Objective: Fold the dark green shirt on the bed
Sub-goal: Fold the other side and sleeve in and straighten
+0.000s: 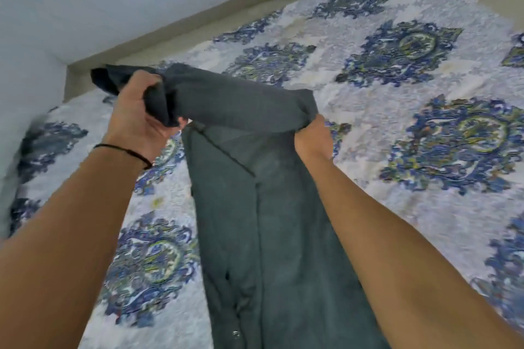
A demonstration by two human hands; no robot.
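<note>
Both hands raise the dark green fabric shirt [272, 221] over a white quilted bedspread with blue medallions [397, 110]. Left hand [136, 119], a thin black cord wristband [124, 151] at its wrist, clutches a bunched top corner; right hand [313, 139] clamps the other top corner. Shirt body hangs toward the near edge. Pale wall [85, 3] far left.

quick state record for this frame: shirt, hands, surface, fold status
dark green shirt: top edge held up, rest trails toward camera
left hand: fingers grip bunched end of top edge
right hand: grips the other end
bed: blue-patterned, beneath the garment
fold status: unfinished, not laid flat
</note>
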